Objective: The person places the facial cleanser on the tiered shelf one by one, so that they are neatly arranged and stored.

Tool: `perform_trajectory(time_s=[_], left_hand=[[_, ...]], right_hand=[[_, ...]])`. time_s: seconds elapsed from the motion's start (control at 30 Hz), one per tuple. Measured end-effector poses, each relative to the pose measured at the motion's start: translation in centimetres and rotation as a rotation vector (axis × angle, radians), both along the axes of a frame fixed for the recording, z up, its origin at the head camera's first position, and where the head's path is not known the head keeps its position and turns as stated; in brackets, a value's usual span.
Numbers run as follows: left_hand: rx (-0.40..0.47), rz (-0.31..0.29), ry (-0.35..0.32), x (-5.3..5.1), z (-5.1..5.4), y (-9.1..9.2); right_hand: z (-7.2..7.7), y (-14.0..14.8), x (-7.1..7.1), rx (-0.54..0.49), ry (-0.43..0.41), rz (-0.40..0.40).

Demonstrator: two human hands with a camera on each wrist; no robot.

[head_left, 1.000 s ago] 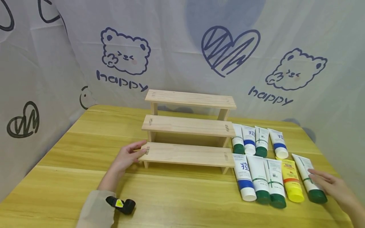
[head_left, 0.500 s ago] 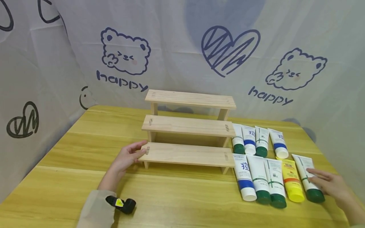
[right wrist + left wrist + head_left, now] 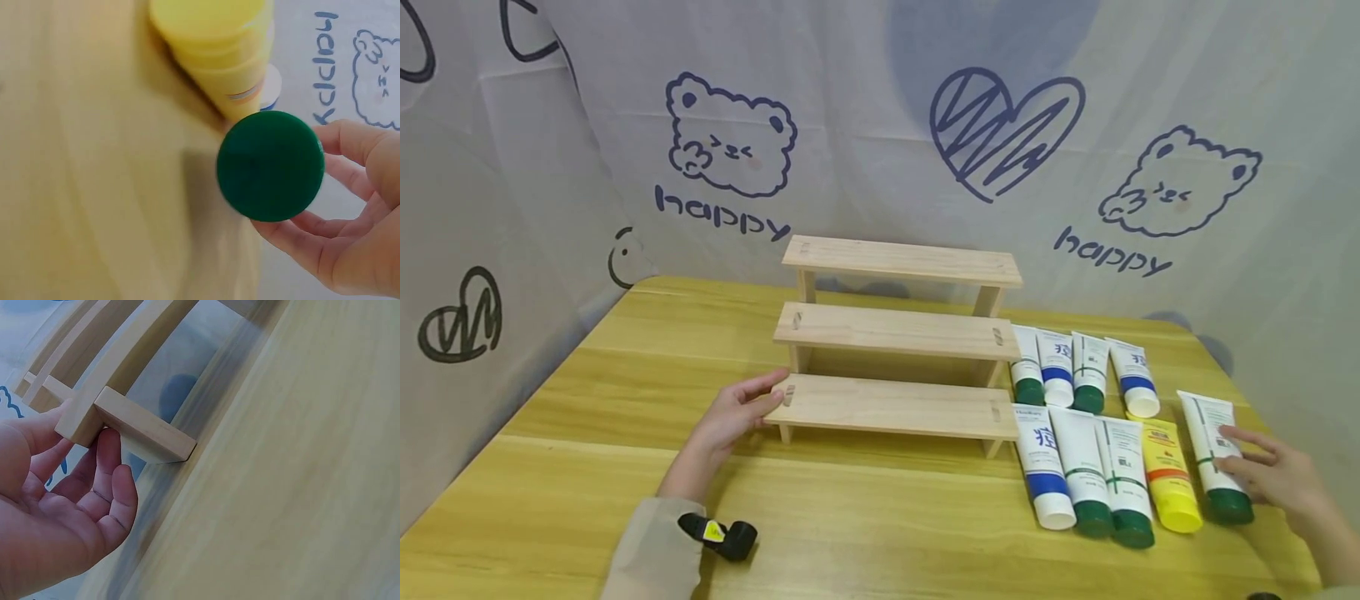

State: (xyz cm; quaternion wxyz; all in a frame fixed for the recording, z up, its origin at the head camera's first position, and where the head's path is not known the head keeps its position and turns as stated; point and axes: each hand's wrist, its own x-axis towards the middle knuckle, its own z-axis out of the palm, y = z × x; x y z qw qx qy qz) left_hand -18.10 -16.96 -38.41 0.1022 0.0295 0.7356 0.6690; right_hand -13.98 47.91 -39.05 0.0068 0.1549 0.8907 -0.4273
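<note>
My left hand (image 3: 736, 419) pinches the left end of the lowest board of a three-step wooden display shelf (image 3: 895, 405). In the left wrist view, the thumb lies against the board end (image 3: 84, 419) and the other fingers curl beneath it. At the far right, my right hand (image 3: 1277, 475) grips a white squeeze tube (image 3: 1208, 433) with a green cap, thumb and fingers on its sides. Its green cap (image 3: 270, 166) faces the right wrist camera, hiding the tube's body, and a shadow falls on the table beside it. A yellow tube (image 3: 1167, 471) lies just left of the held one.
Several white tubes with green or white caps lie in two rows right of the shelf, among them a blue-banded tube (image 3: 1043, 467) touching its right end. The wooden table (image 3: 850, 525) meets a printed cloth backdrop (image 3: 865, 125) behind the shelf.
The white tube in my right hand has shifted slightly away from me, its gap from the yellow tube now wider at the far end. My left hand and the shelf stay put.
</note>
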Motion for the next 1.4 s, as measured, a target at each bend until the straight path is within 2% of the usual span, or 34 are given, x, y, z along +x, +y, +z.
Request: perform_trajectory(time_s=[0.07,0.17,0.27,0.57,0.73,0.83,0.9,1.07,1.17,1.23,1.37,1.4], left_hand=[[0.004,0.005,-0.002,0.0,0.0,0.0],[0.007,0.002,-0.001,0.0,-0.1,-0.1],[0.009,-0.004,-0.001,-0.1,-0.2,-0.1],[0.02,0.006,0.0,-0.2,-0.2,-0.1],[0.024,0.009,0.002,-0.2,-0.2,0.0],[0.02,0.009,0.004,-0.1,-0.3,-0.1],[0.019,0.009,0.005,-0.1,-0.4,-0.1],[0.023,0.014,0.002,-0.3,-0.6,-0.2],[0.028,0.02,-0.003,-0.4,-0.7,-0.2],[0.029,0.018,-0.003,-0.4,-0.8,-0.2],[0.037,0.01,0.003,-0.4,-0.7,-0.2],[0.038,0.008,0.004,-0.4,-0.7,-0.2]], right_hand=[[-1.1,1.6,-0.8,0.022,-0.006,0.007],[-3.1,3.9,-1.7,0.031,0.038,0.017],[-4.0,5.2,-2.4,0.027,0.064,0.03],[-3.5,4.6,-4.1,0.022,0.16,0.066],[-3.8,4.4,-5.4,0.033,0.165,0.113],[-3.2,3.4,-5.6,0.025,0.179,0.128],[-2.0,1.9,-5.3,0.018,0.19,0.122],[3.2,-4.5,-3.0,-0.052,0.197,0.103],[5.1,-7.0,-2.2,-0.103,0.214,0.128],[4.8,-7.2,-2.6,-0.133,0.238,0.122],[2.3,-5.3,-5.1,-0.239,0.307,0.132],[1.8,-5.0,-5.6,-0.292,0.326,0.141]])
